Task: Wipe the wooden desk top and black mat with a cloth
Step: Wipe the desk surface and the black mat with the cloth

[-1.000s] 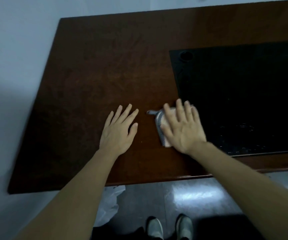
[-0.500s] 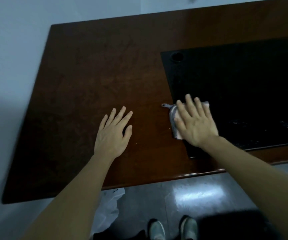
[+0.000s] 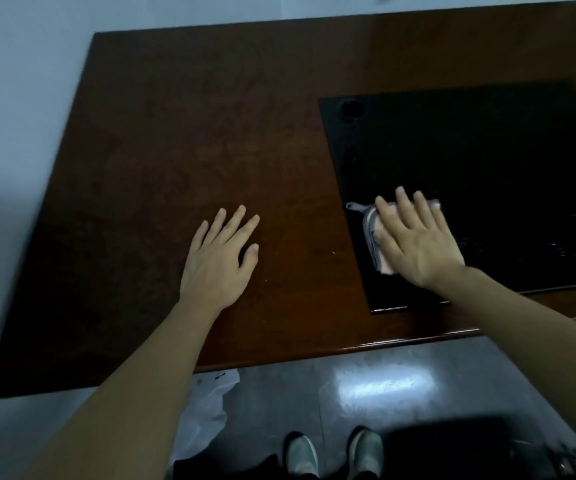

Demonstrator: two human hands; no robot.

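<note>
Leftmost, the left hand (image 3: pixel 219 258) lay palm down on the bare dark-brown wooden tabletop (image 3: pixel 182 140), fingers straight and slightly spread, its grip fully open and holding nothing. A few pale specks (image 3: pixel 334 252) dotted the wood between the hands. Further right, the black mat (image 3: pixel 480 147) lay flat on the tabletop, with a round hole (image 3: pixel 351 109) near its far left corner and faint glints on its near right part. On the mat's near left area sat the cloth (image 3: pixel 376 240), a folded pale pinkish pad with a grey ribbed edge and a small grey loop sticking out to the left. The right hand (image 3: pixel 418 240) pressed flat on top of it, fingers extended and open, pinning the cloth under the palm rather than clutching it. Below the tabletop's front edge, two pale shoes (image 3: pixel 335 455) stood on a glossy grey floor (image 3: pixel 383 386).
</note>
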